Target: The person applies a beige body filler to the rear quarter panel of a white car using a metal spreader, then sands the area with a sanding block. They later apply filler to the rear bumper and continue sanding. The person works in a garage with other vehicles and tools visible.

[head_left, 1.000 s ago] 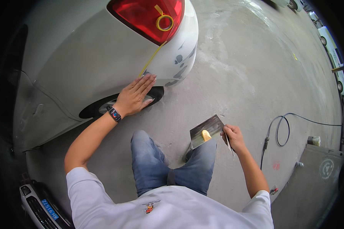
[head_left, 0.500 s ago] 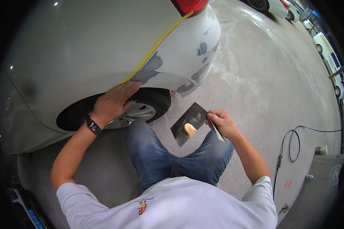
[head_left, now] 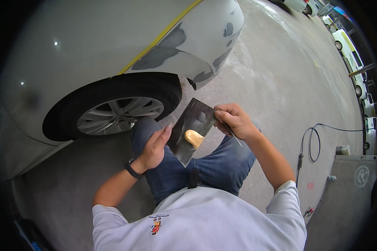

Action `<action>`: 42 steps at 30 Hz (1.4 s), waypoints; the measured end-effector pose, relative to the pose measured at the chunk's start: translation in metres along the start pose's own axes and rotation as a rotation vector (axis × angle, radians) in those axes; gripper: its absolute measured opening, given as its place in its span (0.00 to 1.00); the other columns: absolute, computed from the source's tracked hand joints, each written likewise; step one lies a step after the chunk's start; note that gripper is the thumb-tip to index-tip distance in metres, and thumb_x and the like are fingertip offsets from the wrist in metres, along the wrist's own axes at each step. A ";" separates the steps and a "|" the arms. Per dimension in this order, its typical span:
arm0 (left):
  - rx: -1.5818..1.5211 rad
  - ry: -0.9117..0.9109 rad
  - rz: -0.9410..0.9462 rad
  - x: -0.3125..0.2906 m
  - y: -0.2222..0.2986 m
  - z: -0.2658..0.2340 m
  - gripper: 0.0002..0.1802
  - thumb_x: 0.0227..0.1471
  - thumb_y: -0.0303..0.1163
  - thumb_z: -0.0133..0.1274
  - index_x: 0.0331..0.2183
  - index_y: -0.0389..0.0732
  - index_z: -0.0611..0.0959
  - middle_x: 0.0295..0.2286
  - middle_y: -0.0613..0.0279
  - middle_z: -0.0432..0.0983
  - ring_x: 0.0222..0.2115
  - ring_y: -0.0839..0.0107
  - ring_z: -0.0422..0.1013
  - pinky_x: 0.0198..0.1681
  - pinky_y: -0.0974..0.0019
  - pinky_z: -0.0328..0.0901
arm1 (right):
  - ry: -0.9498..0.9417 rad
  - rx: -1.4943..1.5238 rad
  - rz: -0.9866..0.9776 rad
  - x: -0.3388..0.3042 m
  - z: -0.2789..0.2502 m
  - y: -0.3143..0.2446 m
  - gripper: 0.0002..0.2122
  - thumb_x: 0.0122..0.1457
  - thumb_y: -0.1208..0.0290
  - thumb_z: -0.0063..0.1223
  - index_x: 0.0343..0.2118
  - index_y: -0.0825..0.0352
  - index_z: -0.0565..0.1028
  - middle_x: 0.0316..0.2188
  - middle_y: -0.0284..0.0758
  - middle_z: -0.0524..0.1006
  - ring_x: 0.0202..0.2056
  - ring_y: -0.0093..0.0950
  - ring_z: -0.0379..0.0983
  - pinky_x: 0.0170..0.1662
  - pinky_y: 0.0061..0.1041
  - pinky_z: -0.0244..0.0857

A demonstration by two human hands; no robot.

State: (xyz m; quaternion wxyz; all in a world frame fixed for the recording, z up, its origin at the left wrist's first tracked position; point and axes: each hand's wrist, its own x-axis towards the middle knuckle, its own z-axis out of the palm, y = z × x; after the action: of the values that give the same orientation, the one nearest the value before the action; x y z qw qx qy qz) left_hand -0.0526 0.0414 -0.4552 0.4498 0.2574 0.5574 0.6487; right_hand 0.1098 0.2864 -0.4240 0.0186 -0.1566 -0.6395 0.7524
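Our right hand pinches the dark plate at its right corner, plus a thin blade; our left hand, loosely extended, nears the opposite edge, contact unclear; plate seems light, stiff; peach paste between hands looks soft, slippery; bare edges suit gripping.

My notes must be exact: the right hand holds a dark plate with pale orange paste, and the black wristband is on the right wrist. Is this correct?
Not quite: the head view shows the black wristband on the left wrist. The right hand does hold a dark plate with pale orange paste.
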 end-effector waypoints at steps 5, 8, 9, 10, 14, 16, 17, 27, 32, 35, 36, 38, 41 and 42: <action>0.017 -0.085 -0.003 -0.002 0.005 0.006 0.22 0.72 0.42 0.43 0.54 0.34 0.76 0.32 0.73 0.76 0.26 0.90 0.66 0.29 0.81 0.61 | 0.164 0.212 0.175 0.003 0.008 0.016 0.16 0.71 0.58 0.51 0.38 0.69 0.78 0.21 0.29 0.73 0.18 0.17 0.67 0.20 0.19 0.59; -0.122 -0.088 0.039 -0.004 0.020 0.003 0.22 0.73 0.41 0.41 0.56 0.34 0.74 0.34 0.73 0.76 0.25 0.91 0.64 0.27 0.83 0.58 | 0.330 0.280 0.138 -0.008 0.012 0.015 0.15 0.70 0.60 0.54 0.45 0.70 0.79 0.32 0.33 0.77 0.28 0.20 0.75 0.30 0.21 0.69; -0.103 -0.047 0.068 -0.005 0.024 0.004 0.22 0.73 0.41 0.40 0.57 0.34 0.73 0.34 0.72 0.76 0.26 0.90 0.65 0.28 0.83 0.60 | 0.364 0.293 0.114 -0.012 0.016 0.012 0.14 0.69 0.62 0.56 0.46 0.71 0.79 0.36 0.35 0.79 0.32 0.20 0.77 0.34 0.21 0.73; -0.044 -0.023 0.076 -0.007 0.026 0.007 0.22 0.73 0.38 0.39 0.58 0.33 0.72 0.37 0.70 0.77 0.28 0.90 0.67 0.31 0.82 0.62 | 0.317 0.267 0.071 -0.020 0.014 0.006 0.14 0.65 0.69 0.60 0.50 0.69 0.78 0.46 0.41 0.79 0.45 0.24 0.79 0.49 0.29 0.75; -0.033 0.027 0.141 -0.013 0.032 0.017 0.21 0.72 0.36 0.40 0.58 0.32 0.72 0.38 0.69 0.77 0.30 0.89 0.68 0.33 0.82 0.64 | 0.057 -0.698 -0.697 -0.030 0.023 -0.014 0.18 0.56 0.71 0.62 0.51 0.57 0.82 0.45 0.39 0.80 0.48 0.31 0.78 0.55 0.41 0.73; -0.057 0.045 0.120 -0.015 0.035 0.022 0.21 0.72 0.35 0.40 0.57 0.32 0.72 0.34 0.71 0.77 0.27 0.90 0.66 0.30 0.82 0.62 | -0.001 -1.124 -0.943 -0.026 0.030 -0.018 0.20 0.53 0.72 0.59 0.50 0.50 0.84 0.44 0.36 0.80 0.48 0.34 0.78 0.56 0.45 0.71; -0.028 0.052 0.097 -0.015 0.035 0.025 0.22 0.72 0.36 0.40 0.58 0.32 0.71 0.34 0.70 0.77 0.26 0.90 0.65 0.28 0.83 0.61 | 0.025 -1.123 -0.972 -0.025 0.033 -0.018 0.20 0.52 0.70 0.59 0.50 0.49 0.84 0.44 0.36 0.80 0.48 0.34 0.78 0.57 0.47 0.70; 0.083 0.222 0.262 -0.028 0.023 -0.017 0.12 0.70 0.36 0.46 0.40 0.37 0.79 0.23 0.76 0.68 0.17 0.89 0.60 0.20 0.79 0.55 | 0.098 -0.898 -0.808 -0.014 0.032 -0.001 0.25 0.44 0.88 0.57 0.48 0.61 0.81 0.43 0.38 0.80 0.45 0.39 0.79 0.49 0.38 0.75; 0.153 -0.166 0.429 -0.010 0.015 -0.026 0.13 0.62 0.34 0.60 0.32 0.32 0.83 0.27 0.66 0.70 0.28 0.76 0.67 0.35 0.70 0.65 | 0.455 -1.235 -1.147 0.034 0.022 -0.024 0.26 0.46 0.79 0.60 0.51 0.51 0.83 0.47 0.38 0.80 0.49 0.39 0.77 0.53 0.42 0.72; 0.126 -0.208 0.557 0.023 0.012 -0.015 0.12 0.60 0.35 0.62 0.34 0.35 0.85 0.39 0.62 0.73 0.40 0.71 0.66 0.50 0.61 0.62 | 0.568 -1.449 -1.339 0.063 0.037 -0.034 0.22 0.47 0.63 0.65 0.49 0.37 0.84 0.48 0.31 0.80 0.49 0.33 0.76 0.59 0.43 0.65; 0.079 -0.185 0.581 0.033 0.011 -0.009 0.11 0.60 0.35 0.63 0.34 0.36 0.86 0.43 0.61 0.73 0.43 0.70 0.65 0.53 0.59 0.59 | 0.648 -1.412 -1.379 0.074 0.044 -0.034 0.21 0.49 0.60 0.67 0.49 0.37 0.84 0.48 0.28 0.80 0.49 0.31 0.76 0.59 0.42 0.64; 0.007 -0.158 0.643 0.048 0.012 0.001 0.10 0.60 0.36 0.63 0.35 0.38 0.87 0.47 0.61 0.70 0.44 0.69 0.63 0.52 0.60 0.58 | 0.770 -1.467 -1.370 0.093 0.055 -0.036 0.19 0.51 0.49 0.70 0.48 0.35 0.83 0.49 0.21 0.80 0.50 0.27 0.75 0.59 0.38 0.60; -0.015 -0.176 0.637 0.060 0.020 0.010 0.10 0.61 0.37 0.62 0.37 0.41 0.88 0.42 0.64 0.70 0.43 0.70 0.62 0.50 0.63 0.57 | 0.821 -1.541 -1.395 0.110 0.063 -0.034 0.23 0.53 0.50 0.66 0.54 0.28 0.78 0.57 0.27 0.73 0.58 0.33 0.67 0.63 0.43 0.54; -0.011 -0.193 0.578 0.062 0.023 0.011 0.10 0.61 0.37 0.61 0.38 0.41 0.87 0.41 0.65 0.70 0.42 0.71 0.62 0.49 0.63 0.57 | 0.825 -1.582 -1.383 0.113 0.063 -0.034 0.24 0.54 0.50 0.65 0.56 0.26 0.76 0.59 0.28 0.71 0.60 0.34 0.65 0.64 0.44 0.52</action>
State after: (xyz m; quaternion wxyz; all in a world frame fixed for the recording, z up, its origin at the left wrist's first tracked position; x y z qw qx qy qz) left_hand -0.0791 0.1010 -0.4409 0.2990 0.4630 0.4122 0.7255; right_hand -0.0202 0.2578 -0.4072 0.5368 0.0270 -0.8307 -0.1450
